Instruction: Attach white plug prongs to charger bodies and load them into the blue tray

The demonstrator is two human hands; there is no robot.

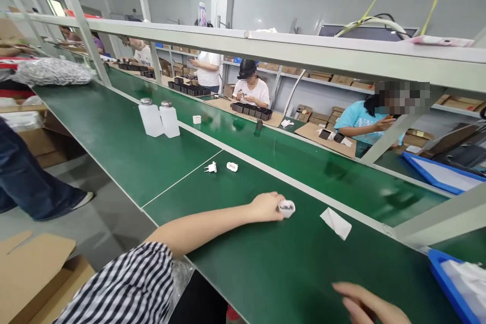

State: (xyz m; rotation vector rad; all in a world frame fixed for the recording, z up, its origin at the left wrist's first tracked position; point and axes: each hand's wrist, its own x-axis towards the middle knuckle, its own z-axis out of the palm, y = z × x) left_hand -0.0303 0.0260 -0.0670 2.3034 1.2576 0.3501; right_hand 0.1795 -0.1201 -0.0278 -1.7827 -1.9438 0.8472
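My left hand (268, 206) reaches across the green bench and is closed on a white oval plastic casing (287, 209), whose open top shows something inside that I cannot make out. To its right lies a folded white paper (337, 223) with a faint line on it. My right hand (370, 305) is at the lower edge of the view, fingers apart and holding nothing that I can see. Beyond my left forearm are a white two-pin plug (211, 167) and a small white plastic part (232, 166), side by side on the bench.
Two white bottles (150, 118) with metal caps stand at the back left. Another white piece (196, 119) sits on the green belt. A blue tray (453, 283) with white items is at the right. A metal frame rail (235, 35) crosses overhead. Several people work opposite.
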